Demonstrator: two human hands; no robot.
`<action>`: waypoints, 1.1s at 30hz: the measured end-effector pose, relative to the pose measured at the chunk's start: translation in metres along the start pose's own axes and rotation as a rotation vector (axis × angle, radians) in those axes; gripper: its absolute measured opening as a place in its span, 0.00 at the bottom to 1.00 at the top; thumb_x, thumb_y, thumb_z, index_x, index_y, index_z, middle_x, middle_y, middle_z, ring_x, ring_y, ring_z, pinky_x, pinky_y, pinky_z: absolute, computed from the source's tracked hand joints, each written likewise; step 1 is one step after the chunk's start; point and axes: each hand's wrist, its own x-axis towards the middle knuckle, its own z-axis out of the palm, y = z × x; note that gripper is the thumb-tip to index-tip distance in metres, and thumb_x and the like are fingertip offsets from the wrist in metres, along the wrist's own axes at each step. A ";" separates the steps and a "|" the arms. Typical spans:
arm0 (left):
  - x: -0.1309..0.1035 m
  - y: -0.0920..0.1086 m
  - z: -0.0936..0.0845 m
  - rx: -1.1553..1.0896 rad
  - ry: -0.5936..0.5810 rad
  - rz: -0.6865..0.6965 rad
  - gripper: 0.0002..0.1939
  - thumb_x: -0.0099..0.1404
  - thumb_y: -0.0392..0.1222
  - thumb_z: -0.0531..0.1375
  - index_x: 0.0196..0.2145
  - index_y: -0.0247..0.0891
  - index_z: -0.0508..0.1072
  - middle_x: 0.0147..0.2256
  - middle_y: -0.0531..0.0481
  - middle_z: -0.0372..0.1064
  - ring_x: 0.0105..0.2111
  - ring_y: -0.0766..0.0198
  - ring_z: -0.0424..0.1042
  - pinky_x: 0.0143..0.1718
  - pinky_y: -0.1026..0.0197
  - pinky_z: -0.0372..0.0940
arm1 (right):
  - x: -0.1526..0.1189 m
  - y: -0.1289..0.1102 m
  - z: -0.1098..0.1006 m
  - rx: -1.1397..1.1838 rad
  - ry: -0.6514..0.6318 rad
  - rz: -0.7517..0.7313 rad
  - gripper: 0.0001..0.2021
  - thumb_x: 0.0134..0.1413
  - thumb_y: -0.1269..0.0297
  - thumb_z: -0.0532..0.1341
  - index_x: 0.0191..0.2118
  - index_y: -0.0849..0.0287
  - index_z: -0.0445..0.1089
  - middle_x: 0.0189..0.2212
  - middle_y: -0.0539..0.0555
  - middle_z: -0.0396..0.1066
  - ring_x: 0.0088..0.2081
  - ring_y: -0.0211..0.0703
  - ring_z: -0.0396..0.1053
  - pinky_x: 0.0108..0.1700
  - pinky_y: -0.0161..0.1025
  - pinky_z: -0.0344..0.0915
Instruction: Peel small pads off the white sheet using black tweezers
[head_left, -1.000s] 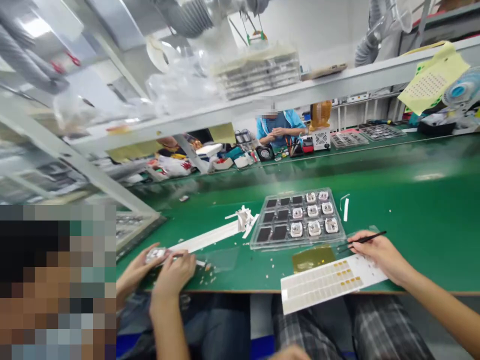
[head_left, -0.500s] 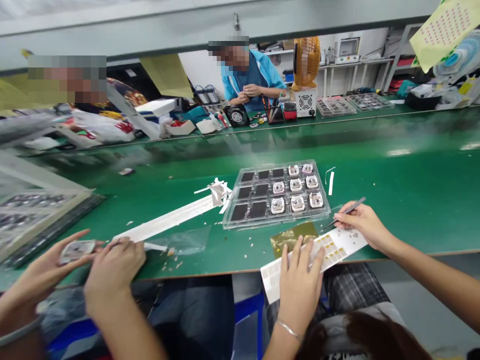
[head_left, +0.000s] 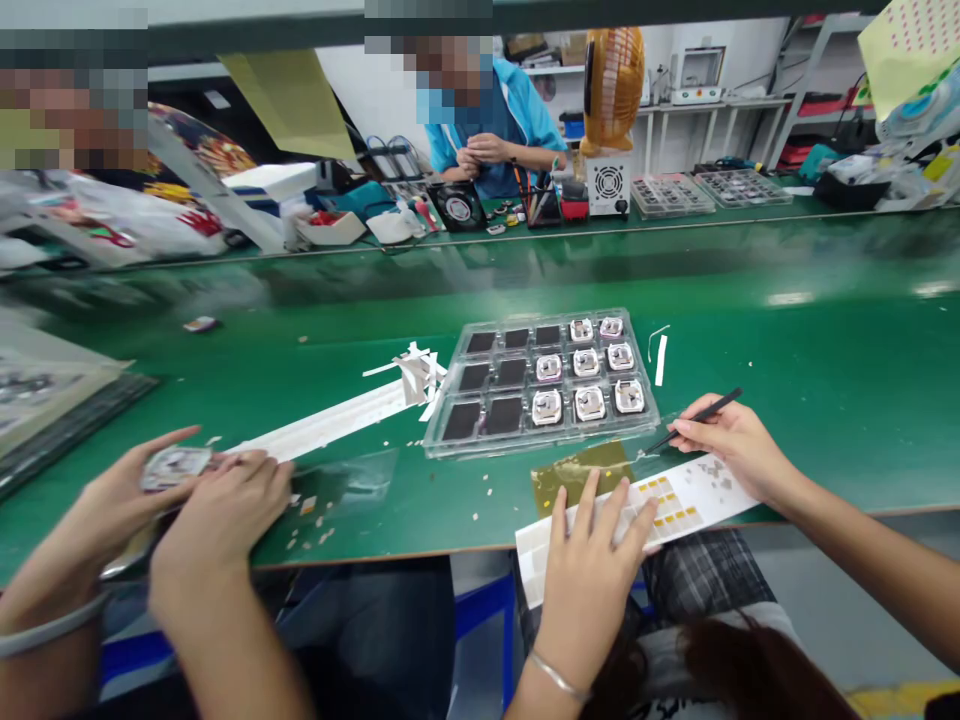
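Note:
At the lower left, my left hand (head_left: 97, 510) grips a small white-framed square electronic part (head_left: 177, 468) between thumb and fingers. My right hand (head_left: 217, 510) is closed against the part's right side, its fingertips pressed together; whatever they pinch is hidden. Just beyond my right hand lies a long white strip sheet (head_left: 330, 425), with a heap of white paper scraps (head_left: 417, 375) at its far end. Small loose pieces (head_left: 307, 508) and a clear plastic film (head_left: 360, 478) are on the green bench (head_left: 420, 500) to the right of my hands.
A clear tray (head_left: 540, 440) holds several similar parts and dark pads. On the right, a co-worker's hand (head_left: 600, 560) rests on a white label sheet (head_left: 532, 565); the other holds black tweezers (head_left: 701, 412). Another person (head_left: 487, 140) sits opposite. Stacked trays (head_left: 67, 420) stand left.
The view has tilted down and shifted slightly. My right hand has turned, and the pale pointed thing beside it is no longer visible. The part remains in my left hand.

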 end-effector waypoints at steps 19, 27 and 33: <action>-0.009 0.011 -0.003 -0.106 -0.050 -0.047 0.19 0.63 0.46 0.56 0.53 0.48 0.66 0.51 0.46 0.65 0.59 0.45 0.54 0.54 0.30 0.54 | -0.005 0.012 0.010 -0.016 -0.021 0.099 0.15 0.39 0.59 0.71 0.27 0.59 0.65 0.20 0.51 0.73 0.23 0.36 0.71 0.28 0.33 0.67; -0.009 0.011 -0.005 -0.127 -0.073 -0.061 0.20 0.62 0.48 0.57 0.52 0.49 0.66 0.52 0.45 0.64 0.59 0.45 0.55 0.55 0.31 0.53 | -0.004 0.011 0.011 -0.004 -0.011 0.121 0.16 0.36 0.59 0.72 0.26 0.59 0.66 0.20 0.51 0.72 0.22 0.36 0.70 0.27 0.34 0.67; -0.009 0.011 -0.006 -0.133 -0.088 -0.062 0.20 0.63 0.48 0.57 0.53 0.49 0.66 0.52 0.46 0.64 0.60 0.45 0.54 0.56 0.31 0.52 | -0.005 0.011 0.010 -0.040 -0.013 0.116 0.15 0.38 0.58 0.71 0.27 0.59 0.66 0.21 0.51 0.73 0.23 0.37 0.71 0.28 0.35 0.68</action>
